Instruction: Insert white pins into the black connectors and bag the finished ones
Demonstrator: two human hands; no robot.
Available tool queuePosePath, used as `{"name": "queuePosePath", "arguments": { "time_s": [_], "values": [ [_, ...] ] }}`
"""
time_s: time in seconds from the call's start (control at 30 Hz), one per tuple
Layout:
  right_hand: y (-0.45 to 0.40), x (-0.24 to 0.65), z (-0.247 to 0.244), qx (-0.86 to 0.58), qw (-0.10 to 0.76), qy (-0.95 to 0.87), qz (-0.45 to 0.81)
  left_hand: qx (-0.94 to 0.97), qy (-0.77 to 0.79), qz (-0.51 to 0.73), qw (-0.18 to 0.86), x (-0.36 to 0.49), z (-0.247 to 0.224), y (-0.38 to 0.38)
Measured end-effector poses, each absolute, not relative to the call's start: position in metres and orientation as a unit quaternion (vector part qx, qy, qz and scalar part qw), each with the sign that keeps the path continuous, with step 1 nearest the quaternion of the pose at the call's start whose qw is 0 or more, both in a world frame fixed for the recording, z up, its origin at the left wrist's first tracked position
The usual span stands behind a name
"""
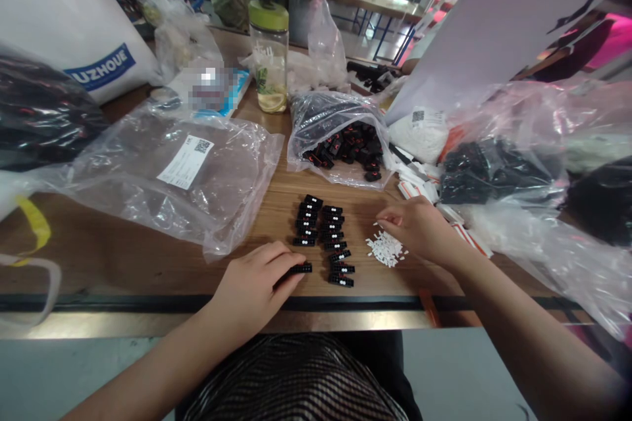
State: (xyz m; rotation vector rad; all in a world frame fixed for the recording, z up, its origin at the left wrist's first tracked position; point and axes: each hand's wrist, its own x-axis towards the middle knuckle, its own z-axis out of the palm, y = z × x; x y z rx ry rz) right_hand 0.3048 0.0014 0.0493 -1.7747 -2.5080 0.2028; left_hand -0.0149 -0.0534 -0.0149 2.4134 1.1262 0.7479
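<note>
My left hand [261, 279] grips a black connector [305, 268] between thumb and fingers, just over the wooden table [197, 273]. Right of it, black connectors with white dots lie in two columns, a left one [307, 223] and a longer right one [336, 237]. My right hand [415, 227] is at the upper right edge of a pile of small white pieces [386, 248]. Its thumb and forefinger are pinched together; what they hold, if anything, is too small to make out.
An open plastic bag of black connectors [345, 145] lies behind the columns. A flat clear bag with a label [185, 161] covers the left side. A bottle with a green lid [269, 59] stands at the back. More bags [498, 168] crowd the right.
</note>
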Motion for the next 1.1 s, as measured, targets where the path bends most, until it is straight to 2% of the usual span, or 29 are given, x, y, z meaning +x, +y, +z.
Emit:
{"name": "queuePosePath", "arguments": {
  "time_s": [0.13, 0.3, 0.5, 0.73, 0.8, 0.97, 1.1],
  "values": [
    [0.007, 0.32, 0.047, -0.62, 0.072, -0.773, 0.114, 0.854, 0.401, 0.271, 0.19, -0.015, -0.016, -0.054],
    [0.009, 0.322, 0.041, -0.591, 0.051, -0.793, 0.141, 0.854, 0.401, 0.269, 0.192, -0.014, -0.015, -0.053],
    [0.013, 0.316, 0.038, -0.59, 0.005, -0.801, 0.098, 0.852, 0.405, 0.269, 0.195, -0.014, -0.015, -0.053],
    [0.023, 0.333, 0.03, -0.644, 0.027, -0.73, 0.23, 0.854, 0.399, 0.274, 0.193, -0.015, -0.016, -0.054],
    [0.024, 0.334, 0.032, -0.636, 0.03, -0.744, 0.202, 0.854, 0.398, 0.274, 0.193, -0.015, -0.016, -0.053],
    [0.02, 0.33, 0.037, -0.546, 0.008, -0.836, 0.041, 0.854, 0.401, 0.269, 0.194, -0.014, -0.016, -0.052],
    [0.017, 0.336, 0.037, -0.518, 0.03, -0.852, 0.061, 0.854, 0.401, 0.269, 0.193, -0.014, -0.015, -0.052]
  ]
}}
